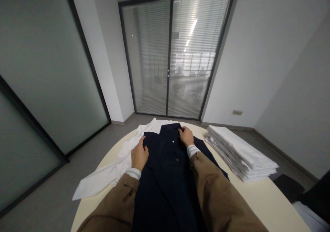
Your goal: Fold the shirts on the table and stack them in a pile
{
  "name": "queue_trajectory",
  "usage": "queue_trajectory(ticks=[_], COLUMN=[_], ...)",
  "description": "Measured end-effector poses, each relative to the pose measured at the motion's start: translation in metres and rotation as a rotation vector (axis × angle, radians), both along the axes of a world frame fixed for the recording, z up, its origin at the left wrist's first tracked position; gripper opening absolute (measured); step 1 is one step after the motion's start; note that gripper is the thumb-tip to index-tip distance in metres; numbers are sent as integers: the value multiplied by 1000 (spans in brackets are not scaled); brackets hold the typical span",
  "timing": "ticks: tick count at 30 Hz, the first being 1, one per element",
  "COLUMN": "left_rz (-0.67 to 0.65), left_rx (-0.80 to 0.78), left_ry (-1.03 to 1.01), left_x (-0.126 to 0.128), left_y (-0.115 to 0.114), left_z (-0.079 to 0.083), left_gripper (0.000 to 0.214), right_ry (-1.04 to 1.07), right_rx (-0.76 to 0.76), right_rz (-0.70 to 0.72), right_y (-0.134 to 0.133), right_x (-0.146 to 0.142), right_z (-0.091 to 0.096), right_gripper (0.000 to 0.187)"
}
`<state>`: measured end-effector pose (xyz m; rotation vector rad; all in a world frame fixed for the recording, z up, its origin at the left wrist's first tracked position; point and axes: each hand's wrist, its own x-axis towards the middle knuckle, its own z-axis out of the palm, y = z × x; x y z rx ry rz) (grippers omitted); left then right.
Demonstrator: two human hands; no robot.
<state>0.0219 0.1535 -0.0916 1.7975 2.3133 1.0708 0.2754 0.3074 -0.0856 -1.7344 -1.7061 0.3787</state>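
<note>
A dark navy buttoned shirt (168, 177) lies front side up in front of me, its collar pointing away. My left hand (139, 155) rests at the shirt's left shoulder edge, index finger stretched along it and thumb apart. At the right side of the collar, my right hand (186, 136) pinches the fabric between thumb and fingers. Part of the shirt is hidden under my forearms. A white garment (121, 166) lies spread beneath and to the left of the navy shirt, one sleeve hanging past the table edge.
A stack of folded white garments (239, 153) sits at the right on the round cream table (260, 204). Beyond stand a glazed partition with blinds (168, 60) and white walls. A dark chair-like object (288, 187) is at the lower right.
</note>
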Motion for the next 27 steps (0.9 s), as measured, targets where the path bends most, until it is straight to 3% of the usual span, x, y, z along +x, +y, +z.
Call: queue_trajectory(ticks=[3,6,10,16,19,22,24,27], left_rz=[-111,-187,-158,-141,-179,-186,-219,-312], left_rx=[88,87,-34,-90,-131,-181,-181,-144], left_ry=[-102,-155,-147,-132,-129,-154,-136,-43], left_x=[-7,-13,-17,-20,-22,-24,-25,-21], left_y=[7,16,25,25,22,17,12,3], left_z=[6,7,-2,-5,-1,4,5,3], left_gripper=[49,39,32,37,51,65,70,73], right_ry=[50,60,19,-77,-135,-211,-303,-398], right_rx=[57,63,16,-42,-70,-148,-296,-502], right_rz=[-58,28,141,32,44,-15,-69,28], right_y=[7,8,1,-15,-36,-69,-95,-131], right_x=[19,36,56,86,89,82,74,64], right_z=[0,-8,-18,-10,-7,-7,-7,-5], right_gripper=[44,51,51,46,47,64,80,94])
